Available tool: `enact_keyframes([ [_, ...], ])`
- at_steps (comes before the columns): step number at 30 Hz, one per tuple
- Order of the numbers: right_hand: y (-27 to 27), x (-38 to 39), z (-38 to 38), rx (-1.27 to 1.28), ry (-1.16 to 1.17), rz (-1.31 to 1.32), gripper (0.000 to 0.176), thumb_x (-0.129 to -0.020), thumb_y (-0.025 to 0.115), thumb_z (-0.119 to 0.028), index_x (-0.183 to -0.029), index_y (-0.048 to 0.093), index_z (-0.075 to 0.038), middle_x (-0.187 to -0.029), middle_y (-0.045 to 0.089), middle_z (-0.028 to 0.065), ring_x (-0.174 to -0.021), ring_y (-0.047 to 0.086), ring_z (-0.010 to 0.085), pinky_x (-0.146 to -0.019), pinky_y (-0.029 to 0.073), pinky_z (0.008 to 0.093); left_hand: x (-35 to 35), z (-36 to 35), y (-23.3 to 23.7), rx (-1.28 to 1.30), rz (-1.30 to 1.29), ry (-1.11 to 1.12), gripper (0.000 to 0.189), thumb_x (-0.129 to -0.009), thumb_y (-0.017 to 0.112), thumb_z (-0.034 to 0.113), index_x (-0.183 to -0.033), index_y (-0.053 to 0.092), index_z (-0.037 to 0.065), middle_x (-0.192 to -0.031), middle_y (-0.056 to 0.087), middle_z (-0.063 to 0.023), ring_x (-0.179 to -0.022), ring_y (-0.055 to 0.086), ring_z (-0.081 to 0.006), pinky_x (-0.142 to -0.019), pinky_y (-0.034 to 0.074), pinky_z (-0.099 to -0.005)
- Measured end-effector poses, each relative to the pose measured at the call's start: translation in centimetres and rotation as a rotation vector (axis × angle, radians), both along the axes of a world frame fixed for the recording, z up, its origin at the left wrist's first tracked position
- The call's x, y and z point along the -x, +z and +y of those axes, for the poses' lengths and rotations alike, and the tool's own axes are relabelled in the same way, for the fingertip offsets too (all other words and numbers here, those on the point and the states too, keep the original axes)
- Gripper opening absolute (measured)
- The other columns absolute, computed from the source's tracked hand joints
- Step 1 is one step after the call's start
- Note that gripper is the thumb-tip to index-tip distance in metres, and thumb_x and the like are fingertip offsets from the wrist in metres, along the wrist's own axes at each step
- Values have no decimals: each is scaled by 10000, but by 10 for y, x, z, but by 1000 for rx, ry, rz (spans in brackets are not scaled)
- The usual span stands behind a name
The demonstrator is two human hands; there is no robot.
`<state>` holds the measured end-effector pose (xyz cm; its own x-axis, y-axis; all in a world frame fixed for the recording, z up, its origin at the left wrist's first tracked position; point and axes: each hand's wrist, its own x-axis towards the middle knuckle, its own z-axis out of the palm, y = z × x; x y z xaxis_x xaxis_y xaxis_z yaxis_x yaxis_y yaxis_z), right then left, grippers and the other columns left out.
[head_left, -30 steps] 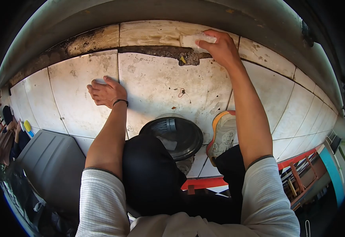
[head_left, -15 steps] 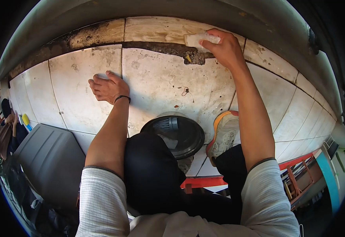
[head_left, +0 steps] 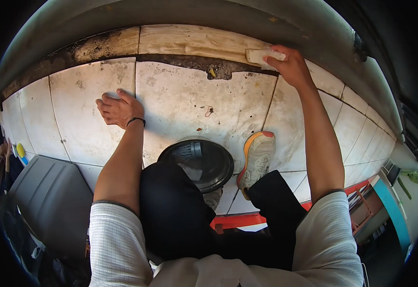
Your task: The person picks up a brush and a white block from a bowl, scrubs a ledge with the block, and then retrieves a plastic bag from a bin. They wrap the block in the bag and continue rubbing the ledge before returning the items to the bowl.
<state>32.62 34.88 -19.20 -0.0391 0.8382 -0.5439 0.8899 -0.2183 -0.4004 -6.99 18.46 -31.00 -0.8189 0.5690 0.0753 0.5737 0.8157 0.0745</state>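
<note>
My right hand grips a pale, flat rectangular block with a translucent, crumpled-looking end. The block lies against the stained cream tile strip along the base of the wall; its exact kind I cannot make out. Resting on the dirty white floor tile at the left is my left hand, fingers loosely bent, thumb apart, nothing in it. Between my legs stands a black bucket, and a grey bristled brush and a whitish flat piece show inside its rim.
A broken, dark gap runs between floor tiles and strip. A thin curled scrap lies on the tile. My shoe is right of the bucket. A large grey box stands left, with another person beyond it.
My right hand has slid the pale block rightward along the tile strip. The view has shifted slightly; my left hand stays in place on the tile.
</note>
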Motion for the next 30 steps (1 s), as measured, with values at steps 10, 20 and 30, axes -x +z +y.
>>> enact_keyframes([
  [10, -33, -44, -36, -132, -210, 131, 575, -790, 732, -432, -1221, 662, -58, -998, 718, 185, -914, 692, 229, -830, 517, 330, 1, 1, 0, 16, 11, 19, 597, -962, 434, 492, -1414, 367, 107, -1531, 274, -161, -1411, 260, -322, -1111, 210, -510],
  [20, -28, -10, -41, -124, -252, 86, 561, -778, 746, -417, -1201, 671, -57, -1080, 704, 198, -1024, 668, 317, -911, 502, 374, 7, -4, -11, -26, 66, 10, 573, -958, 444, 495, -1399, 405, 132, -1520, 318, -138, -1394, 292, -324, -1098, 224, -524],
  [30, -14, 43, -20, 13, -143, 181, 653, -775, 775, -432, -1259, 633, -17, -961, 705, 146, -896, 656, 233, -842, 492, 321, 5, 1, -11, -8, 76, 8, 571, -956, 445, 497, -1394, 403, 133, -1509, 328, -132, -1388, 302, -324, -1096, 230, -520],
])
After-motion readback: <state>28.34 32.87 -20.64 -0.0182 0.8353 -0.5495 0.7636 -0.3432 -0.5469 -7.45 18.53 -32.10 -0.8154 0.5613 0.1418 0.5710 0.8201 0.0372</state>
